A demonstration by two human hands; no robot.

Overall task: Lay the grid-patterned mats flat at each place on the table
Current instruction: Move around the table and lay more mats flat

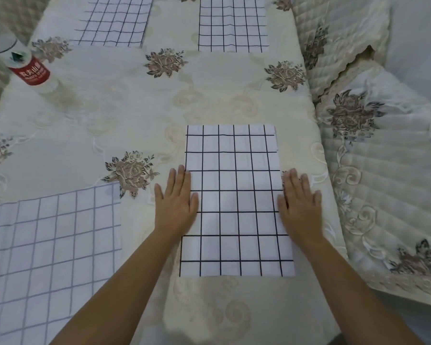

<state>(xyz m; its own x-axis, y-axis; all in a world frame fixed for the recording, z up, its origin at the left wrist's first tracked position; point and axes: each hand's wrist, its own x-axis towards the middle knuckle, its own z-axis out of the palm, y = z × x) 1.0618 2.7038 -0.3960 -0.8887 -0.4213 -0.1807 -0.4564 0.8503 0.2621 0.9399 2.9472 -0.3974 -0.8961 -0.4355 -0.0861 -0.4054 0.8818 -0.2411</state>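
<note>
Both hands lie flat, fingers spread and palms down, gripping nothing: the left hand (176, 200) rests across the left edge of the near black-grid mat (235, 202), and the right hand (300, 202) rests across its right edge.

Four grid-patterned mats show on the counter (110, 115), which is covered by a cream cloth with embroidered flowers. Two have black lines and two have paler blue-grey lines. The near black-grid mat lies flat toward the right side of the counter, its long axis running away from the person, short edges near and far. Directly beyond it, at the far edge, lies the far black-grid mat (232, 23), cut off by the top of the view. The near pale-grid mat (47, 250) lies at the lower left, turned slightly clockwise and cut off by the frame. The far pale-grid mat (115, 21) lies at the upper left, also slightly askew.

One bottle (29, 68) with a red label stands near the counter's left edge.
</note>
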